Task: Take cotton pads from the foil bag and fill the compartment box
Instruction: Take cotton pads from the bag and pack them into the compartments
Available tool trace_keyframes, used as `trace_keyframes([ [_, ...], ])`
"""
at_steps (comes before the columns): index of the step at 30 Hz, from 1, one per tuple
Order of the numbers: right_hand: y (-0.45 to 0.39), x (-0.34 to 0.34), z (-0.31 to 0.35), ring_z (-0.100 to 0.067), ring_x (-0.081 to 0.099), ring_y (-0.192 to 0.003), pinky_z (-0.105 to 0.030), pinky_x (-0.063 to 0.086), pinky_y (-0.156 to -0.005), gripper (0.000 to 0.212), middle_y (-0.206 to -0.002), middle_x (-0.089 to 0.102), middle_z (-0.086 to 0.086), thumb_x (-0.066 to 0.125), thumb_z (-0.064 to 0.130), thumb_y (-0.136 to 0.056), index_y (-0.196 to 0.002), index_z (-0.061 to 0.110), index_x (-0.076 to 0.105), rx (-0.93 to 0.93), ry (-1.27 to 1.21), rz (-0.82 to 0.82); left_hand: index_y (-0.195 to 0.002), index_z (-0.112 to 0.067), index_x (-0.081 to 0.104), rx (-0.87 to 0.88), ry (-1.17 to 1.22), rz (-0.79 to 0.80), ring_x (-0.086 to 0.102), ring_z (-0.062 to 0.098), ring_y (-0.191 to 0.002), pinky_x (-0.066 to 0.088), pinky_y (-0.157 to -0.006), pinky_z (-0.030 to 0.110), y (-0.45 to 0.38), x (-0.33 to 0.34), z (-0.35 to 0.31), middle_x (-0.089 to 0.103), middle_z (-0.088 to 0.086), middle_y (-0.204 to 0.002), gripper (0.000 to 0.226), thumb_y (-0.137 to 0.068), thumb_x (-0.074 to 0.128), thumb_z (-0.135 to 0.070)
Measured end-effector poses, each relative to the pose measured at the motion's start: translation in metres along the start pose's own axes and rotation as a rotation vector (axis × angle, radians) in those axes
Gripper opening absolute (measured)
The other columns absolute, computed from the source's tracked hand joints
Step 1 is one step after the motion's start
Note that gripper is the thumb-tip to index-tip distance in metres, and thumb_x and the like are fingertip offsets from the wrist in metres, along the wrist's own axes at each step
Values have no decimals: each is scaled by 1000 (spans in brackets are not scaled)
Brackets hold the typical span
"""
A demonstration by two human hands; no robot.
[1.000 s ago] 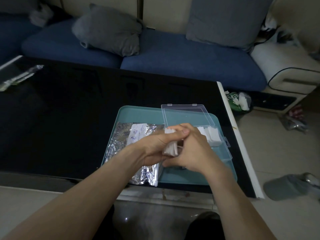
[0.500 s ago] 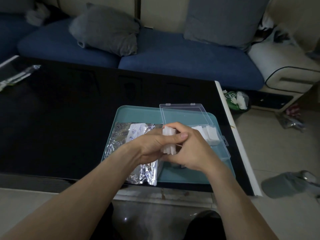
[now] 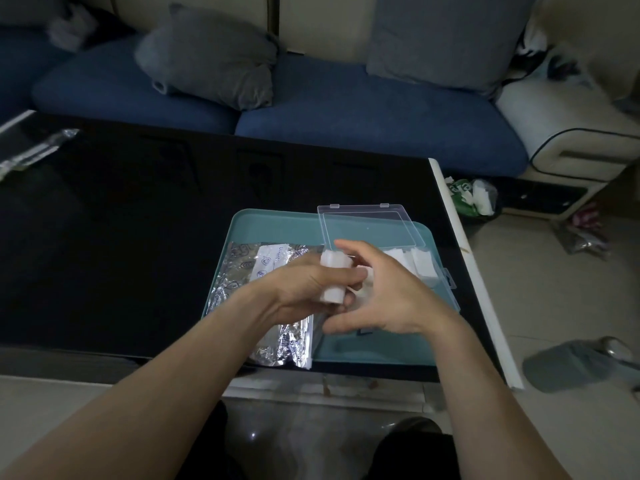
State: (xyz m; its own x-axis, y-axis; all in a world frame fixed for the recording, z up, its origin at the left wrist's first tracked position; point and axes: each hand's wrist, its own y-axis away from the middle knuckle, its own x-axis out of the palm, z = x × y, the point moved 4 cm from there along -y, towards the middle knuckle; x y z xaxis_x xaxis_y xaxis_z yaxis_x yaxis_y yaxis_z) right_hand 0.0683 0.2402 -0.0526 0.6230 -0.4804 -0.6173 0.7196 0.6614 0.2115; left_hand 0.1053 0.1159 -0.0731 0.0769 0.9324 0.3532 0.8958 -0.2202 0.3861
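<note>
Dim living room: blue sofa (image 3: 346, 109) at the back with two grey cushions (image 3: 207, 60), black glossy table (image 3: 121, 237) in front, white edge strip down its right side. Teal tray (image 3: 277, 223) near the table's front right corner. On the tray's left half, crinkled foil bag (image 3: 239, 271), lying flat, mouth toward the front edge, partly hidden under the left forearm. On the tray's right half, clear compartment box (image 3: 446, 282), lid (image 3: 367, 225) swung open and leaning back; white cotton pads (image 3: 420, 259) already in its far right compartments, nearer compartments hidden behind both hands. Crumpled plastic wrapper (image 3: 38, 150) at the table's far left. On the floor to the right, green-and-white packet (image 3: 471, 199) and grey slipper (image 3: 568, 365).

Left hand (image 3: 304, 289) over the tray's middle, fingers and thumb curled round a small upright stack of pads (image 3: 333, 280), white edges showing above and below the grip. Right hand (image 3: 384, 292) just beside it, fingers spread apart and loosely bent, thumb low and pointing left, nothing held; whether fingertips touch the stack cannot be told
</note>
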Motion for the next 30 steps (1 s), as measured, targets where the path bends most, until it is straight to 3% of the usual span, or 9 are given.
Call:
trace_keyframes([
  [3,3,-13,-5,0,40,-137,-22,36,-107,114,-150,42,17,93,36,-64,-155,38,25,21,-117,18,-112,-8,53,-48,-38,64,52,17,-61,33,-57,29,1,-4,0,56,11,-77,33,-84,66,2],
  [5,4,-20,-7,0,47,-133,-34,40,-109,83,-141,54,16,78,29,-67,-144,37,47,7,-242,2,-105,-5,54,-63,-116,152,52,17,-58,30,-52,28,4,-1,1,53,17,-81,29,-80,68,1],
  [8,3,-21,-7,-1,63,-108,-27,49,-97,36,-110,72,11,78,23,-78,-113,29,73,-25,-250,-46,-90,1,60,-80,-263,226,54,16,-56,33,-50,26,6,3,2,60,19,-77,7,-85,65,5],
  [11,2,-11,-4,-2,68,-89,-20,51,-85,9,-90,75,10,77,25,-88,-96,20,75,-60,-168,-2,-95,4,61,-109,-282,284,58,17,-61,44,-55,25,7,6,5,63,19,-84,14,-84,68,1],
  [14,-1,-14,-13,-11,71,-90,-30,56,-90,11,-93,75,3,77,24,-88,-96,18,73,-72,-182,-33,-103,0,61,-108,-255,274,67,25,-75,57,-65,28,7,8,6,69,20,-96,19,-86,70,-3],
  [17,-2,-31,-31,-23,74,-90,-46,59,-89,16,-98,75,-2,77,24,-88,-103,24,72,-10,-250,-185,-116,0,56,-48,-267,118,70,32,-86,61,-74,34,4,7,3,70,23,-103,27,-94,65,-11],
  [23,-3,-31,-34,-19,73,-90,-36,63,-76,24,-108,73,1,69,21,-95,-117,30,73,-10,-227,-264,-100,-3,58,146,-494,-74,71,24,-69,60,-72,48,-5,10,3,71,4,-73,15,-104,48,-13],
  [26,-4,-26,-30,-14,73,-80,-36,61,-79,35,-110,68,4,64,19,-98,-131,30,65,8,-180,-247,-95,-3,55,195,-617,-182,69,30,-60,56,-52,35,-9,10,4,71,13,-72,23,-106,41,-17],
  [30,2,-46,-48,-15,71,-66,-32,60,-70,31,-96,71,-2,78,16,-87,-115,19,65,218,-284,-381,-85,-9,58,260,-882,-316,65,19,-56,54,-63,32,-9,8,1,69,0,-68,28,-104,41,-21],
])
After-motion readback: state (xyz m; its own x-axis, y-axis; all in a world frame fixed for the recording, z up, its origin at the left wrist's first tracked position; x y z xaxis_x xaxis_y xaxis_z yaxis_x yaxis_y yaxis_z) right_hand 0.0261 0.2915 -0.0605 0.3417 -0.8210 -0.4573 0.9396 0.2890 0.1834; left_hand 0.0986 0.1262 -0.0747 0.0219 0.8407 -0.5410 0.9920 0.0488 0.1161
